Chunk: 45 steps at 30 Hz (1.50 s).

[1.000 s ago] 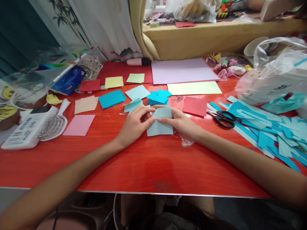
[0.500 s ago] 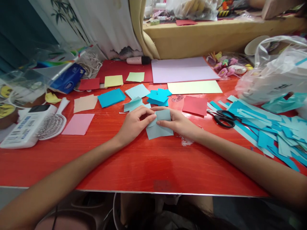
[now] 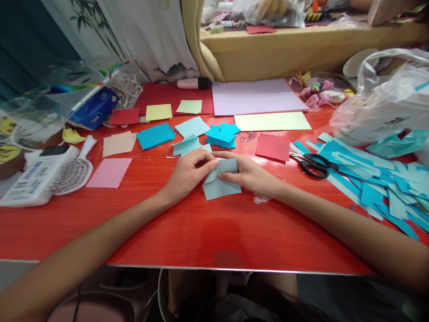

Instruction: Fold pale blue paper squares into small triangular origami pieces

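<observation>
Pale blue paper [image 3: 221,185] lies on the red tabletop [image 3: 208,232] between the two hands, its upper part folded over. Left hand [image 3: 187,174] rests on the paper's left edge, fingers curled, thumb and fingertips pinching the folded flap. Right hand [image 3: 250,172] meets it from the other side, fingertips pressing the flap down, thumb tucked under the fold. Hands nearly touching at the fingertips.

Just beyond the hands: loose squares [image 3: 221,134] in bright blue and a paler stack [image 3: 192,127]. Right of the right hand: red square [image 3: 273,146], then scissors [image 3: 311,164], closed, then a heap of blue strips [image 3: 375,179]. Left of the left hand: pink sheet [image 3: 109,172], farther out a hairbrush [image 3: 75,172]. Well beyond: lilac sheet [image 3: 256,96].
</observation>
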Available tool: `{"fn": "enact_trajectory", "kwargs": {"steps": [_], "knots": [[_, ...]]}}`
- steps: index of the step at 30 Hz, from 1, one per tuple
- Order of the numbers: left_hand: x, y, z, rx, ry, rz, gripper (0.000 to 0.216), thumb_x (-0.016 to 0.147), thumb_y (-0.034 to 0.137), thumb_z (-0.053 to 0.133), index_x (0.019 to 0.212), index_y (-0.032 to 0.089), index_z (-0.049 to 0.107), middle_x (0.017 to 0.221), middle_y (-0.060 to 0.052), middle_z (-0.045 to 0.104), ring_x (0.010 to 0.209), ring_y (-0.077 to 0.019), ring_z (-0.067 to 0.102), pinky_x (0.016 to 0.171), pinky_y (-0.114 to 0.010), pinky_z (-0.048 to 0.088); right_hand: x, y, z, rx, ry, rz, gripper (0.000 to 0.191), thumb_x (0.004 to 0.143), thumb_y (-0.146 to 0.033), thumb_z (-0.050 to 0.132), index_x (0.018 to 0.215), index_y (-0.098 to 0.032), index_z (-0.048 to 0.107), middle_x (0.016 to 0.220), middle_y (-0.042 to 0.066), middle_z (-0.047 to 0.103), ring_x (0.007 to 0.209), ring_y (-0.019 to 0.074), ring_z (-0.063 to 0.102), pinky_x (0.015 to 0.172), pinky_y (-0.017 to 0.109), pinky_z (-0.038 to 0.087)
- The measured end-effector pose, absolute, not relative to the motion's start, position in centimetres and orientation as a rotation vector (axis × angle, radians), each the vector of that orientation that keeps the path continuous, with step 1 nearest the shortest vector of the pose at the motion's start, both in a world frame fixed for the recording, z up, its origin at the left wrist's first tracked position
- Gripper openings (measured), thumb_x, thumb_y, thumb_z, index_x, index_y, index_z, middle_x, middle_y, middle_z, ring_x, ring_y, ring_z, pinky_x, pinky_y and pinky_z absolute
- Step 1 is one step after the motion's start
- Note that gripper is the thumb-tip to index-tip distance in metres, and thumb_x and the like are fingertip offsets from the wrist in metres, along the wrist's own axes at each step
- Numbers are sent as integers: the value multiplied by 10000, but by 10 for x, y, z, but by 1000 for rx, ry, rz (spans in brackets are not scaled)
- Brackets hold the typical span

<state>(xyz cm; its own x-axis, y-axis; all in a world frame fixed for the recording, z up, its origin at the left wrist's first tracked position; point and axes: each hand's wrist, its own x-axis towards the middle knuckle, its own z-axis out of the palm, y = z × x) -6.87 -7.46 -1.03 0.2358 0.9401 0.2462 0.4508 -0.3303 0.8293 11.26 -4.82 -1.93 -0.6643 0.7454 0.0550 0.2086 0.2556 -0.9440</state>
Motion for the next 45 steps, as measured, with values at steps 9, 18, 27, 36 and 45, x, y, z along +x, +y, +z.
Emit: {"fn": "enact_trajectory", "kwargs": {"steps": [9,18,27,36,45], "knots": [[-68,-76,-15,1941,1361,1010,240,855,389,539,736,181,534,715,7,558,659,-110,490,603,-243,392,111,-48,-19,-925,-1829,1503,419,810,-262,579,1226,-236,543,1099,45,626,894,184,589,712,314,495],[-69,-75,-16,1850,1348,1001,216,832,355,578,710,180,546,683,11,576,631,-107,505,556,-235,397,109,-50,-15,-1092,-1660,1483,349,775,-261,590,1120,-211,584,1005,40,629,802,168,570,618,275,465],[-68,-71,-17,1654,1213,1015,183,786,312,611,694,173,537,692,13,545,641,-105,493,569,-239,412,112,-48,-19,-943,-1753,1566,434,794,-286,598,1219,-250,517,1101,37,610,811,162,582,629,287,485],[-68,-72,-14,1627,1197,1011,188,792,305,612,668,167,585,681,12,565,647,-105,492,585,-240,399,115,-45,-21,-822,-1982,1495,463,822,-272,585,1276,-253,497,1074,41,629,852,175,592,664,300,491],[-71,-68,-24,1720,1210,989,146,841,293,552,958,207,566,743,16,516,693,-114,494,640,-247,422,113,-45,-23,-926,-1666,1572,383,799,-261,583,1178,-229,534,1052,44,614,831,169,586,648,284,487]]}}
